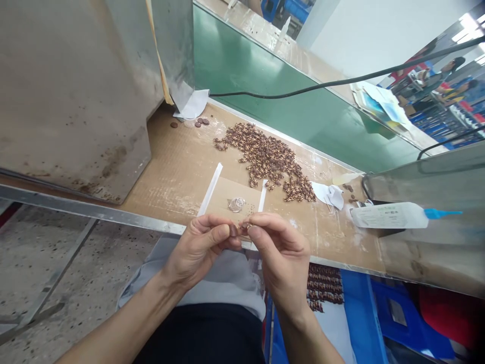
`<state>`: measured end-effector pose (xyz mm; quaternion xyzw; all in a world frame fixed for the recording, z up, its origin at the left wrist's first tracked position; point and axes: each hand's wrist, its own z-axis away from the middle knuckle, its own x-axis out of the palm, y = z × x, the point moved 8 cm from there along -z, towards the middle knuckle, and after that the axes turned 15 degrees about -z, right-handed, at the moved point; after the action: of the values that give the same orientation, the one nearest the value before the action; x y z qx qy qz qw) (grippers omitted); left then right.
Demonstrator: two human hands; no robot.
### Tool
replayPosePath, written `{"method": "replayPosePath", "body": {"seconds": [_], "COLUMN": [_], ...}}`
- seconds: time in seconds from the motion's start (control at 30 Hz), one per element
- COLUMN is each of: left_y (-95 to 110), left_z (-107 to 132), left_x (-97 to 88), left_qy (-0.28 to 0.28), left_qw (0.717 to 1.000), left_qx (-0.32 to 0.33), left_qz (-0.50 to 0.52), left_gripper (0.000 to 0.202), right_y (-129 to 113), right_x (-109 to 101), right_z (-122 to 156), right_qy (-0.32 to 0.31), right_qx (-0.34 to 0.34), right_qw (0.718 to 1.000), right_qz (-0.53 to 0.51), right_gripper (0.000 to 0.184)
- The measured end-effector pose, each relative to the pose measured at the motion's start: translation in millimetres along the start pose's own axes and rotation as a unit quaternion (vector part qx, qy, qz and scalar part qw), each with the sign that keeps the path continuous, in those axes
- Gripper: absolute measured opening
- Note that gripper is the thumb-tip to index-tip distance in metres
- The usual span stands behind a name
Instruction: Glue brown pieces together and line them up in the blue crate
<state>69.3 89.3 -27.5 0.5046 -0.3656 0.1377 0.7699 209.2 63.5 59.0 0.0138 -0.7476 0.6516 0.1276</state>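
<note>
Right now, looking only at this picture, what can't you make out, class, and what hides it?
Head view: the full shape of the small brown piece; it is tiny and partly covered by the fingers.
Head view: the print on the bottle; too small and blurred.
Head view: the whole blue tray; cut off by the bottom edge, partly behind the right forearm.

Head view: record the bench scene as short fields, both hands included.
Left hand: pinching a small round brown piece
Right hand: pinching a small brown-gold part; contact between pieces unclear
Beyond hands: small clear round object on brown cardboard
Farther back: heap of small brown-gold parts
Right end: translucent white bottle with blue nozzle
Below bench: rows of dark brown parts
</note>
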Motion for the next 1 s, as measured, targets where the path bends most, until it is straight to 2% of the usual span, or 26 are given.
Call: {"method": "replayPosePath", "body": {"seconds": [0.2, 1.0], "left_y": [1.3, 5.8], "left_z": [2.5, 5.8], "left_x": [-1.3, 0.1], "left_qy": [0.006, 0.009], "left_qw": [1.0, 1.0], "left_qx": [0.003, 0.007], "left_qz": [-0.001, -0.007], "left_gripper": [0.018, 0.017], "right_y": [4.8, 0.8], "right_x": [1.9, 7.5], "right_z": [0.2, 0.6], "right_qy": [-0.004, -0.017], "right_qx": [0.027, 0.01], "right_qw": [0.999, 1.0], "right_qz": [-0.023, 0.001], "right_gripper": [0.01, 0.012]}}
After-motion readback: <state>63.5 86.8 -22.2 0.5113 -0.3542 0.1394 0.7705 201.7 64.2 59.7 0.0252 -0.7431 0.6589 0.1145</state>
